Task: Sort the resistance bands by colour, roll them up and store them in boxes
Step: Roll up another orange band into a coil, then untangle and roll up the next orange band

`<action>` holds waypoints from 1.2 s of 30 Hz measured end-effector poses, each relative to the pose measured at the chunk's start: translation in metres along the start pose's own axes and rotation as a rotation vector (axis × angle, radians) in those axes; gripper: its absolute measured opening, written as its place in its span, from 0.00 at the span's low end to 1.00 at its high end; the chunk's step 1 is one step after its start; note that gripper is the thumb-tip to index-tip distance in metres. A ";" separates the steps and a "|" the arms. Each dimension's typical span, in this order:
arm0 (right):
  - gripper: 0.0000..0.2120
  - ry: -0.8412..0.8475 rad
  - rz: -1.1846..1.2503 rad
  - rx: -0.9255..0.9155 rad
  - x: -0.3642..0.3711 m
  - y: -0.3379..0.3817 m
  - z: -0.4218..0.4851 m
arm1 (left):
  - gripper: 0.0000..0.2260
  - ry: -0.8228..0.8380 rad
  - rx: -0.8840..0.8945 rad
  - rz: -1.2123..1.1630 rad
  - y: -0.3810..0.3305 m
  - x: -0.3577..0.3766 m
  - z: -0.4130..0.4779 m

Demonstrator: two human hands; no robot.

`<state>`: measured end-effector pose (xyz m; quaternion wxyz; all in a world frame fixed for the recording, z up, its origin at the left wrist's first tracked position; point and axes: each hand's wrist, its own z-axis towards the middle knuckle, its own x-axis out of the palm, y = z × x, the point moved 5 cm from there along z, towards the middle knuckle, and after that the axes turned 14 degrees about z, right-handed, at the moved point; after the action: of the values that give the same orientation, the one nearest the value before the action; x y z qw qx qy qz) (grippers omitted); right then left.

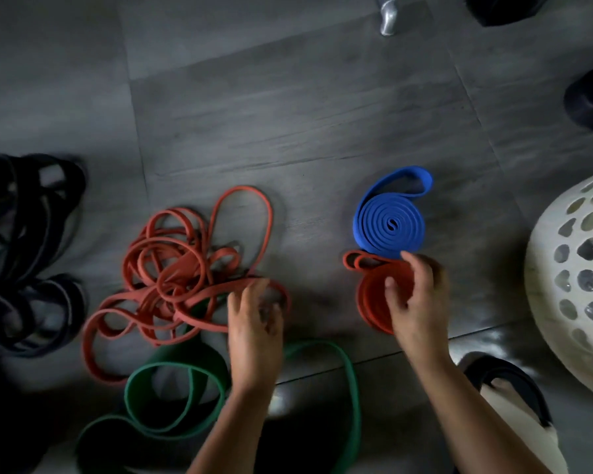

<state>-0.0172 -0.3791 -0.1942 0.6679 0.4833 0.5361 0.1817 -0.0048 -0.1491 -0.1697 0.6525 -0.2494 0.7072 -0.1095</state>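
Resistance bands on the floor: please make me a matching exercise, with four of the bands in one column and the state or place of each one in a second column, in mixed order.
Column 1
1. blue band
2. green band
3. black bands
4. orange roll

Column 2
A. heaped at the far left
B. gripped by the right hand
C. wound into a flat spiral, lying just beyond the right hand
D. in wide loose loops, nearest the person

Pairs: 1-C, 2-D, 3-A, 4-B

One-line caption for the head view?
Right hand holds a red roll beside the blue roll; left hand at loose red bands.
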 end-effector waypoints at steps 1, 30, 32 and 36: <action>0.20 0.023 0.013 -0.057 0.009 0.012 -0.002 | 0.16 -0.011 0.019 0.107 0.016 -0.008 0.001; 0.08 0.921 0.011 -0.688 -0.027 0.352 -0.100 | 0.07 -0.083 -0.004 -0.787 -0.014 -0.271 -0.097; 0.07 0.929 0.026 -0.693 -0.053 0.383 -0.109 | 0.08 -0.133 0.071 -0.794 -0.033 -0.304 -0.111; 0.06 0.962 0.102 -0.678 -0.106 0.431 -0.138 | 0.10 -0.258 0.166 -0.856 -0.065 -0.363 -0.141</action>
<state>-0.0597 -0.1962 0.2304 0.4574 0.1313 0.6666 0.5737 -0.1199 -0.0490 0.1941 0.6490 -0.4777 0.4423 -0.3936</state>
